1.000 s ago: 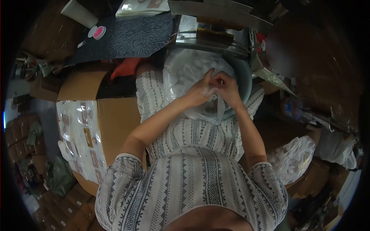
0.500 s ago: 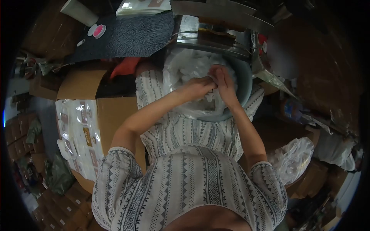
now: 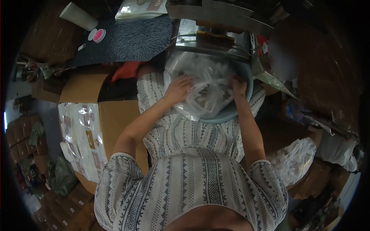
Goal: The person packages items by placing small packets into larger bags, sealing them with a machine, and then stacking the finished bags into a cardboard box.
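Observation:
A blue-grey basin rests on my lap, with a clear plastic bag of small whitish items bunched inside it. At the bag's left side my left hand has its fingers curled on the plastic. My right hand is at the bag's right side near the basin's rim, its fingers bent against the film. What the fingertips pinch is too small to make out.
An open carton holding white printed packs stands at left. Ahead are a dark mat, a pink round container, a white cup and a metal machine. Another clear bag lies at right.
My hands were together over the middle of the basin. They have moved apart to either side, and the plastic film now spreads between them over the items.

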The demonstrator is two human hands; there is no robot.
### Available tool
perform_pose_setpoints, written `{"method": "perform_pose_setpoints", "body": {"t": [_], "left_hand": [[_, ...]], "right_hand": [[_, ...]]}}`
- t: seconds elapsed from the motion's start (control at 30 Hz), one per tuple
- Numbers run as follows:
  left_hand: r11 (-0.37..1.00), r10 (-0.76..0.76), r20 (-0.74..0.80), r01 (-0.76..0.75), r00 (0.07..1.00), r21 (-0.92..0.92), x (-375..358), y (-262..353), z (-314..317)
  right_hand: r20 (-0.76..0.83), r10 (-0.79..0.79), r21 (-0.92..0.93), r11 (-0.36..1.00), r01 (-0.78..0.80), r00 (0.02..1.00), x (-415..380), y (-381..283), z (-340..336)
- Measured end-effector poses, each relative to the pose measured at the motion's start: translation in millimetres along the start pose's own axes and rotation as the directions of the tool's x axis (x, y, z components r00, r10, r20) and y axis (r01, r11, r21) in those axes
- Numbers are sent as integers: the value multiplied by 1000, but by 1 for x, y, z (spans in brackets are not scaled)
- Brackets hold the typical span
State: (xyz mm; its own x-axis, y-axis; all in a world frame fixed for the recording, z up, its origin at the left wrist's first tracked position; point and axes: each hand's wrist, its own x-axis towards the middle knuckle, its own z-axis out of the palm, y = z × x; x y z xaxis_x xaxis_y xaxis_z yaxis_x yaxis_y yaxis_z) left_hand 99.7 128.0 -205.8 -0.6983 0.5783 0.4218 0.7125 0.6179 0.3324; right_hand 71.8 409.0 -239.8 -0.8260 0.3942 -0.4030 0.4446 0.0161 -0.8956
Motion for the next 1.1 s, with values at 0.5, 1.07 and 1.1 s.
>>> {"method": "perform_pose_setpoints", "body": {"t": [0.5, 1.07, 1.1], "left_hand": [[560, -374, 299, 470, 878, -682, 73, 56, 20], [907, -326, -260, 223, 909, -358, 79, 43, 33], [891, -399, -302, 288, 866, -352, 77, 45, 35]], "right_hand": [[496, -225, 6, 967, 256, 839, -45, -65, 18], [556, -42, 110, 994, -24, 830, -40, -57, 31], [633, -26, 201, 971, -131, 774, -38, -57, 30]]}}
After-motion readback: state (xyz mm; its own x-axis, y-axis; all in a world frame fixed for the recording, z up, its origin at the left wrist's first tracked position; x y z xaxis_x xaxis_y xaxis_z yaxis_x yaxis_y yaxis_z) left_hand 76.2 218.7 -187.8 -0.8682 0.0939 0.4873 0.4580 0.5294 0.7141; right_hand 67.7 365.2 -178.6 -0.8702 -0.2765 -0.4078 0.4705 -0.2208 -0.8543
